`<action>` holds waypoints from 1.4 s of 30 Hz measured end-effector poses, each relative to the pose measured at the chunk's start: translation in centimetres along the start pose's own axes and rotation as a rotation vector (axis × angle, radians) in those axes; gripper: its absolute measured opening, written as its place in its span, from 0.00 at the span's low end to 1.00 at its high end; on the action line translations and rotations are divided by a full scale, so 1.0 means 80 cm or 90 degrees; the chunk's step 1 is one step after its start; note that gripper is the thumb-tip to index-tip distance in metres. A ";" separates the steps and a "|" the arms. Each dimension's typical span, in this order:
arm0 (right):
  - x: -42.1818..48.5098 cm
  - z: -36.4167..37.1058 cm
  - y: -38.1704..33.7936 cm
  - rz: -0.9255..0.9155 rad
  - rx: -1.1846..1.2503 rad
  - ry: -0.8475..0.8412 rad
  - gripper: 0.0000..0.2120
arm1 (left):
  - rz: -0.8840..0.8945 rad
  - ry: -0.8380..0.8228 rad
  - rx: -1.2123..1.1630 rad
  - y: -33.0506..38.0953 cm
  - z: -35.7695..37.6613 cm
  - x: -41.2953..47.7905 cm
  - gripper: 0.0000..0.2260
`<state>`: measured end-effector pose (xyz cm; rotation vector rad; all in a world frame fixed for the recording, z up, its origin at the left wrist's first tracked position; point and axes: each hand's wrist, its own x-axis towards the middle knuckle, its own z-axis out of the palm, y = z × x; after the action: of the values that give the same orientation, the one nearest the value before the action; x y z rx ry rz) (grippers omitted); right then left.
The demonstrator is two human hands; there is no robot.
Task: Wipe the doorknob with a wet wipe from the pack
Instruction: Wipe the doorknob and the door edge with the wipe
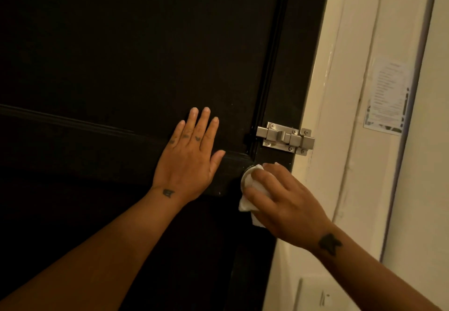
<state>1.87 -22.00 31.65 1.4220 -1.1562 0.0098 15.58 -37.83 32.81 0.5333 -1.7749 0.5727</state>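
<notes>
Looking down from the head camera, I see my right hand (286, 204) cupped over the doorknob (246, 177), fingers curled and closed around a white wet wipe (252, 195) that is pressed against the knob. Only a thin pale arc of the knob shows, just past the fingertips on the thumb side; the rest is hidden under the wipe and the hand. A folded corner of the wipe hangs out below the fingers, and another bit peeks out under the palm.

My left hand (188, 162) is spread flat, fingers straight and slightly apart, holding nothing, with its palm laid against the black door (121, 55) on the raised cross rail. Its thumb points toward the right hand, with a clear gap of dark door between them.

Above the right hand's knuckles, close but not touching, sits a silver slide bolt (285, 138) screwed to the door edge and reaching onto the cream door frame (328, 116). I think the bolt is slid across, though the blur makes that hard to confirm. Further out beyond the right wrist, a printed paper notice (387, 97) is stuck to the frame; its text is too small to read.
</notes>
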 end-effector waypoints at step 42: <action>-0.025 -0.045 -0.057 0.533 0.351 0.352 0.15 | -0.010 0.006 -0.014 -0.001 0.000 0.001 0.28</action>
<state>5.88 -19.14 27.99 1.1630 -1.2294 1.3083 15.61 -37.85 32.91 0.5280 -1.7650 0.5429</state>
